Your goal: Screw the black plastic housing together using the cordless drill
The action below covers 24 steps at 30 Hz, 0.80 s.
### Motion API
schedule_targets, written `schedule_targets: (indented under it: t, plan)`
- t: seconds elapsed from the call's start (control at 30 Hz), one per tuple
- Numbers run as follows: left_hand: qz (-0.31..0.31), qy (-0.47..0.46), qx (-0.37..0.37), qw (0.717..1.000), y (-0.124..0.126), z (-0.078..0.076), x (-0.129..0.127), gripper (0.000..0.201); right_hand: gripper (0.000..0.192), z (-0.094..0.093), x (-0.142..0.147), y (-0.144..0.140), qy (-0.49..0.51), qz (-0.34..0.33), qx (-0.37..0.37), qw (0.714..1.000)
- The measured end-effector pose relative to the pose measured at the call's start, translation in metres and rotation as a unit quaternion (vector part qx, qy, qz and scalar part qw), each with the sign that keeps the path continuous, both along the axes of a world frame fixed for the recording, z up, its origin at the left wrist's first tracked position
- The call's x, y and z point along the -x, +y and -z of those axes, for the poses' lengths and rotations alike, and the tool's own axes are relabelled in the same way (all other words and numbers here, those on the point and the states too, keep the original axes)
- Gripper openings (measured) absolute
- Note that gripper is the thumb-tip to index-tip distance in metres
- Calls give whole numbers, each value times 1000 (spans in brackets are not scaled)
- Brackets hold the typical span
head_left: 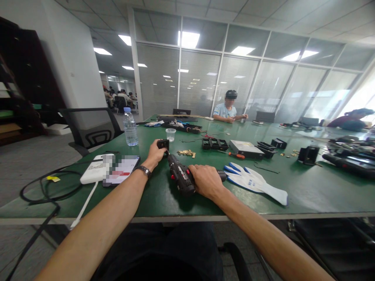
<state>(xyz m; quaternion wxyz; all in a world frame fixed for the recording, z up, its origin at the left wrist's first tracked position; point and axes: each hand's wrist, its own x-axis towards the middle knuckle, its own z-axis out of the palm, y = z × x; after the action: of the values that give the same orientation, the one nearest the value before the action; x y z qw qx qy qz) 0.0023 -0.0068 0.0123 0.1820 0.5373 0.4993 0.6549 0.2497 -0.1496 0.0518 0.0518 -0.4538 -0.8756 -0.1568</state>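
My right hand (206, 180) is wrapped round the handle of a black cordless drill (181, 175) with red details, which lies on its side low over the green table. The drill's tip points away from me, against or very near a small black plastic part (163, 144). That part is gripped by my left hand (155, 154), which has a watch on its wrist. Just beyond the drill lies a pile of small brass-coloured pieces (186, 153). To the right of my right hand rests a white and blue work glove (253, 181).
A water bottle (130, 128), a clear plastic cup (170, 135), a phone (124, 171) and a white power bank (95, 169) are on the left. Black frames (215, 144), an orange screwdriver (236, 155) and a silver box (245, 148) lie ahead. A person (227, 111) sits across the table.
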Motion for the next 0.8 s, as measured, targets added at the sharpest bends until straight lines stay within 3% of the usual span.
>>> schedule_targets:
  t: [0.8]
  plan:
    - [0,-15,4,1000,1,-1,0,44,28,1,0,0,8,2,-4,1000]
